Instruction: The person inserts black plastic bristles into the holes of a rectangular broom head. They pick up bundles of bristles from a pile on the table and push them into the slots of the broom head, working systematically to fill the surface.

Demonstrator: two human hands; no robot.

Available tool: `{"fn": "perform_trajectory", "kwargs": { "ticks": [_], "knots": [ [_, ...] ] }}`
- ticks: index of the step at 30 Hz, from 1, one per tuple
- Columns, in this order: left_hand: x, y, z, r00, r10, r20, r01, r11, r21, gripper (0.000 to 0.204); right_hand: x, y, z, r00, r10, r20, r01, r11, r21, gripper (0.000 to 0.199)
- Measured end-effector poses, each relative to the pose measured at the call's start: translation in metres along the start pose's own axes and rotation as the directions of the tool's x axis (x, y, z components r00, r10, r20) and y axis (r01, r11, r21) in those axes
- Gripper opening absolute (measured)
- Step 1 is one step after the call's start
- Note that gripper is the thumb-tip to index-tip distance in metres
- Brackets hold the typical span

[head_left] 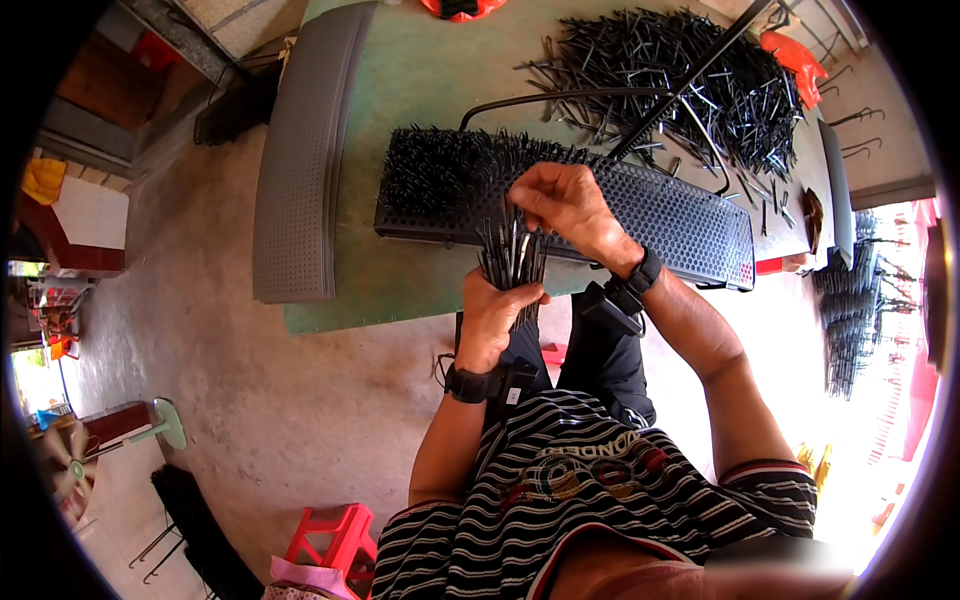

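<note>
My left hand [488, 312] is wrapped round a bundle of thin black rods [515, 258], which stand upright out of the fist, some with shiny sides. Just above their tips my right hand [575, 208] is closed in a pinch; whatever sits between thumb and forefinger is too small to make out. Behind both hands lies a long black perforated tray [665, 222] with rows of round holes. Its left part and far edge are filled with upright black rods [435, 170], while bare holes show on the right.
A large loose pile of black rods [680, 85] covers the back right of the green table [430, 60]. Grey perforated panels [305, 170] lie along its left edge. A bent black metal frame [570, 93] crosses behind the tray. A red stool [335, 540] and a fan [170, 423] stand lower left.
</note>
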State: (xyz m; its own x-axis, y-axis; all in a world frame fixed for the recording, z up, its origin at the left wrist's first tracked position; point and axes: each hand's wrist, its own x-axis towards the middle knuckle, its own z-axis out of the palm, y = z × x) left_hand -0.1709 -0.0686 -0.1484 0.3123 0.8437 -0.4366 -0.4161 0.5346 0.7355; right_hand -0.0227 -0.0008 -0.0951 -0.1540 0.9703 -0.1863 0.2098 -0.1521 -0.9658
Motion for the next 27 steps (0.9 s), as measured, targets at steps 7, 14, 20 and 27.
{"fn": "perform_trajectory", "kwargs": {
  "ticks": [7,14,20,27],
  "knots": [
    [0.004,-0.006,-0.01,1.0,0.025,0.012,-0.026,0.999,0.046,0.017,0.012,0.001,-0.006,0.976,-0.085,-0.199,0.128,0.968,0.216,0.015],
    [0.002,-0.009,-0.016,0.999,0.05,-0.014,-0.048,0.992,0.115,0.014,0.019,-0.003,-0.007,0.825,-0.364,-0.433,0.327,0.931,-0.16,0.013],
    [-0.001,-0.01,-0.022,1.0,0.001,-0.031,0.0,0.999,0.036,0.018,0.024,0.002,-0.013,0.91,-0.217,-0.352,0.216,0.975,-0.044,0.012],
    [0.006,-0.007,-0.021,0.999,-0.039,0.007,0.039,0.985,-0.167,0.022,0.012,0.017,-0.005,0.998,0.069,-0.007,-0.07,0.997,-0.034,0.013]
  ]
}}
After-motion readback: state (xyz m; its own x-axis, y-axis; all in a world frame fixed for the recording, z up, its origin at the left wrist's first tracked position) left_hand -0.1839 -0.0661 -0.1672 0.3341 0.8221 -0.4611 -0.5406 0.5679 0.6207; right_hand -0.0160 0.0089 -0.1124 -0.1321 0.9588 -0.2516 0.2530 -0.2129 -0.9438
